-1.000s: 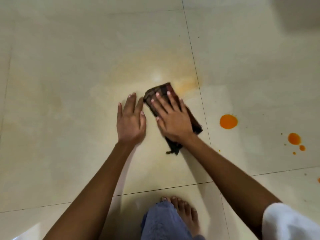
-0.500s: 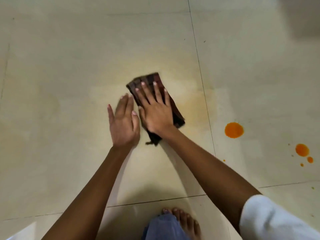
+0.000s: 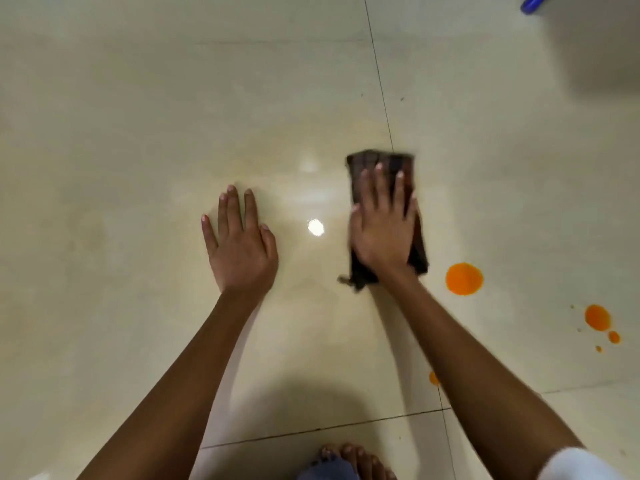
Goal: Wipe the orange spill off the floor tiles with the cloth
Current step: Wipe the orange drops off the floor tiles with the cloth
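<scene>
A dark brown folded cloth [image 3: 379,164] lies flat on the cream floor tiles, over a grout line. My right hand [image 3: 382,228] presses down on it with fingers spread. My left hand [image 3: 240,245] rests flat on the bare tile to the left, holding nothing. A round orange spill drop [image 3: 464,278] sits just right of the cloth. A smaller orange drop [image 3: 597,317] with tiny specks lies further right. Another small orange spot [image 3: 433,378] peeks out beside my right forearm.
A bare foot [image 3: 360,460] and blue trouser leg are at the bottom edge. A blue object [image 3: 533,3] shows at the top right corner, beside a grey shadowed shape [image 3: 602,46]. Faint yellowish smears mark the tile left of the cloth.
My right hand has slid the cloth to the right, away from my left hand, and turned it straighter. It now lies close to the large orange drop. My left hand stayed planted.
</scene>
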